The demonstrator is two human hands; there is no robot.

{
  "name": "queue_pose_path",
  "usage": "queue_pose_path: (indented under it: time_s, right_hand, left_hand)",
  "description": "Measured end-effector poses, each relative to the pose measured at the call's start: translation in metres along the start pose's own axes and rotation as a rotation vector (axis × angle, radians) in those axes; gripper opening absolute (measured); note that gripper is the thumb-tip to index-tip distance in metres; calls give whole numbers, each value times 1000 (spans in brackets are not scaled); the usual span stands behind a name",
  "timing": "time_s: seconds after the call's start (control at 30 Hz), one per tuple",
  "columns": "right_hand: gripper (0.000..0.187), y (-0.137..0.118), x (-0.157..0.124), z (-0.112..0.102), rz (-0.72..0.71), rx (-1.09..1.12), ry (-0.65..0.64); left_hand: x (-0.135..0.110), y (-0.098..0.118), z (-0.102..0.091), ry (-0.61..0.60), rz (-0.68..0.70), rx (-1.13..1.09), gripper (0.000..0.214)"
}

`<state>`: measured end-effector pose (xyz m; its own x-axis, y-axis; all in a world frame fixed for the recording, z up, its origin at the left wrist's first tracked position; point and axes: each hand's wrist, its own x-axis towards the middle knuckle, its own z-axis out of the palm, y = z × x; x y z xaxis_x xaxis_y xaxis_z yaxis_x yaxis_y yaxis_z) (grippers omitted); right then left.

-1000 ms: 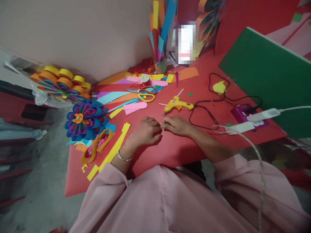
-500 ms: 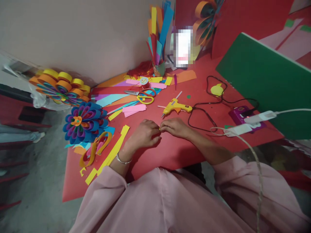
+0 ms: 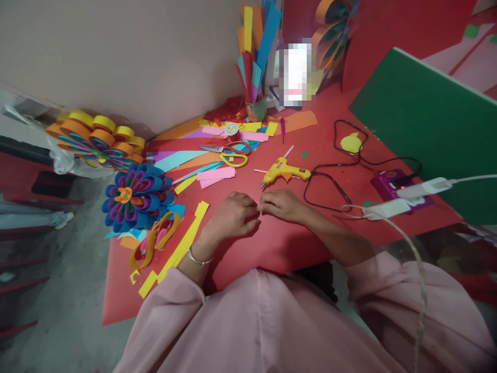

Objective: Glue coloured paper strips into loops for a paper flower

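While left hand (image 3: 236, 213) and right hand (image 3: 282, 205) pinch a tiny, mostly hidden yellowish piece (image 3: 258, 207) mid-frame, fingertip shaping seems in hand, next needing steady grip.

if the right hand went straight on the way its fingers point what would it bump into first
Most likely the left hand: the right hand points toward it, and the two touch or nearly touch. The picture does not settle which, as depth there is unclear.

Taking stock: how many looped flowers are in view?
3: a yellow flower left, a blue flower nearer, an orange flower at top, cut off. Others may be hidden.
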<state>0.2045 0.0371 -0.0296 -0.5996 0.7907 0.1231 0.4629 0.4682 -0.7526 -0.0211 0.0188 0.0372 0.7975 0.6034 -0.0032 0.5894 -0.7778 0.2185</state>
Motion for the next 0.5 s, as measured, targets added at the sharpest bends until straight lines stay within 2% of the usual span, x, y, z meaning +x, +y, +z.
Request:
queue_pose_path:
  time_s: [0.17, 0.3, 0.5]
  right_hand:
    - [18, 2, 1, 1, -35, 216, 47]
    - [18, 4, 1, 1, -12, 294, 1]
    - [23, 4, 0, -2, 2, 277, -60]
  left_hand:
    - [-1, -3, 2, 0, -4, -52, 21]
    - [-2, -3, 2, -2, -14, -64, 21]
    - [-2, -2, 0, -10, -16, -61, 20]
